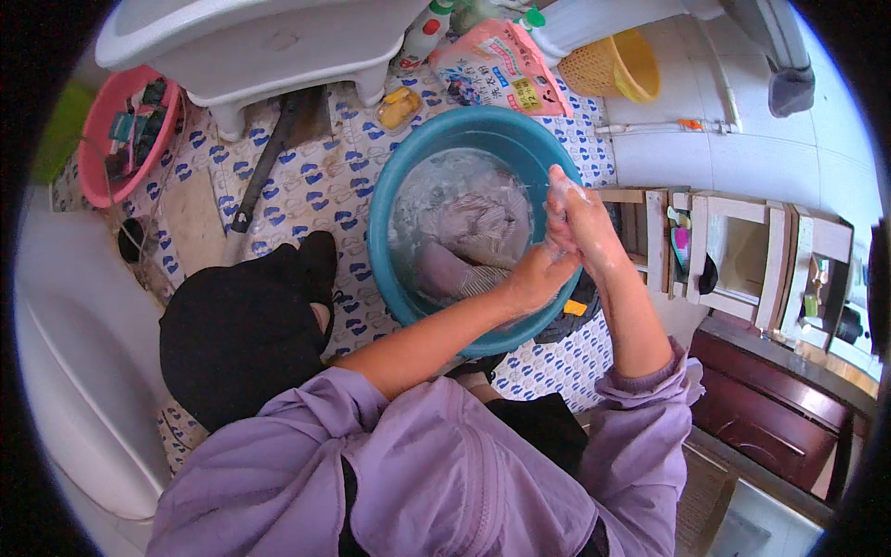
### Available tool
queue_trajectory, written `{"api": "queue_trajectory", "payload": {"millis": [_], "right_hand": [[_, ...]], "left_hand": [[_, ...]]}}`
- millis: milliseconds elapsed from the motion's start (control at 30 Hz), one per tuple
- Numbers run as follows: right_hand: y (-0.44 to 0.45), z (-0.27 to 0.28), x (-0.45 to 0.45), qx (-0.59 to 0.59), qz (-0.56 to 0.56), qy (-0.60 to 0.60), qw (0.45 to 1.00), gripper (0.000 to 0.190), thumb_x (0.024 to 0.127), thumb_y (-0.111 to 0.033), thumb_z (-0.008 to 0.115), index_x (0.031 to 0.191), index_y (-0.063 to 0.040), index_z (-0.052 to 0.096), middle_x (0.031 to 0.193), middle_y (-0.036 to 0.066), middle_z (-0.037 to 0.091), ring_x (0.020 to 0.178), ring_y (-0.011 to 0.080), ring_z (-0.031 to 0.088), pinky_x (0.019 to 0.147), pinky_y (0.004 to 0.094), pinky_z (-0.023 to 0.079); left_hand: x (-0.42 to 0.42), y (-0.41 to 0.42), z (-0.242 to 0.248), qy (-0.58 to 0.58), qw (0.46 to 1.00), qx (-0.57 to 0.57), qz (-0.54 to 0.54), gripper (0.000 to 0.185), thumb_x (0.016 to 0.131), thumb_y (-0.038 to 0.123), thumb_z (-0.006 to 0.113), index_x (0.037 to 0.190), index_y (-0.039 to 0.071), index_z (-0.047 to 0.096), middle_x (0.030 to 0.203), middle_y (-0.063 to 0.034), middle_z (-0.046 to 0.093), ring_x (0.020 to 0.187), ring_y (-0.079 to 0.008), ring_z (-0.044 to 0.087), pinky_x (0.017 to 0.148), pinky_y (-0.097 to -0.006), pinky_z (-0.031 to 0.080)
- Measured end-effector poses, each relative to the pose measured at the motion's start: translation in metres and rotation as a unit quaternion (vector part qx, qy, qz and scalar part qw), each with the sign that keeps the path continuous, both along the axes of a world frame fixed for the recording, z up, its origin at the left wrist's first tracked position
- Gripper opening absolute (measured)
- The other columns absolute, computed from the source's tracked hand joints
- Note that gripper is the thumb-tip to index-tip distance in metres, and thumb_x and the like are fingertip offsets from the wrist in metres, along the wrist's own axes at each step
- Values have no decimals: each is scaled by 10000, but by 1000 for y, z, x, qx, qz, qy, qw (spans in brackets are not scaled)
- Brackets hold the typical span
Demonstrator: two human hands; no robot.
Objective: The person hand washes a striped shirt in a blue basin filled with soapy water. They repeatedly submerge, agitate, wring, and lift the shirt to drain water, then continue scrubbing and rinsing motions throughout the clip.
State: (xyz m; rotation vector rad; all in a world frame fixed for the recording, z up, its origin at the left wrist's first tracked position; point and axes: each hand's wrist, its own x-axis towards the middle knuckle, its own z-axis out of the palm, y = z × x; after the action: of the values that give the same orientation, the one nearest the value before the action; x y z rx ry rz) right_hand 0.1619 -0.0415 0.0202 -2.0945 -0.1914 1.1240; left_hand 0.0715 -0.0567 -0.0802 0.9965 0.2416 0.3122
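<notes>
A round teal plastic basin [381, 230] stands on the floor before me. Soapy, foamy water [445, 167] fills its lower part. In the water lies wet striped fabric [480, 223], bunched up and partly submerged. Above the basin's right rim, my left hand [546, 273] presses against my right hand [576, 219]. Suds cling to the fingers of my right hand. Whether anything is pinched between the two hands is hidden.
A pink laundry powder bag [501, 66], a clear tub holding yellow bars [399, 104] and a yellow basket [612, 66] sit beyond the basin. A grey hose [268, 160] crosses the patterned floor. At left is a pink basin [94, 150]; a white wooden rack [703, 244] stands right.
</notes>
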Motion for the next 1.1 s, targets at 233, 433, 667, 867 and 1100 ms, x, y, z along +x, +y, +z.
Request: {"api": "queue_trajectory", "payload": {"millis": [233,433,667,867,1100], "right_hand": [[-67,-6,-18,182,17,-144,973,417,914,-404,588,1052,-10,600,975,53,618,936,156,565,902,285,411],[-136,-26,-35,236,-81,-121,961,338,862,-146,624,1170,-8,603,1124,58,628,1059,146,566,956,294,406],[-163,-25,-46,310,-155,-97,933,379,834,-110,647,1195,-14,583,1120,43,629,1042,149,574,948,292,414],[-159,-21,-57,406,-72,-25,911,380,823,-108,662,1179,1,582,1117,50,629,1048,146,571,955,295,414],[-181,-18,-50,488,-183,48,852,333,862,-176,668,1135,-9,577,1070,58,632,959,155,607,876,298,471]], "left_hand": [[-7,-17,8,68,989,116,59,450,848,271,659,1156,-25,520,1031,-241,636,957,-341,640,810,-399,490],[-14,-4,10,57,994,45,-87,421,849,177,679,1227,39,552,1086,-78,619,1018,-173,590,886,-335,469],[-30,22,49,87,984,-88,-130,249,909,144,621,1127,31,579,1060,-42,615,966,-127,589,880,-285,468],[-40,34,57,127,974,-78,-171,128,923,103,561,1006,25,621,940,-50,655,842,-128,627,769,-265,512],[-34,98,121,17,998,-63,-19,129,902,70,550,1021,28,580,670,52,432,498,-22,328,420,-184,232]]}}
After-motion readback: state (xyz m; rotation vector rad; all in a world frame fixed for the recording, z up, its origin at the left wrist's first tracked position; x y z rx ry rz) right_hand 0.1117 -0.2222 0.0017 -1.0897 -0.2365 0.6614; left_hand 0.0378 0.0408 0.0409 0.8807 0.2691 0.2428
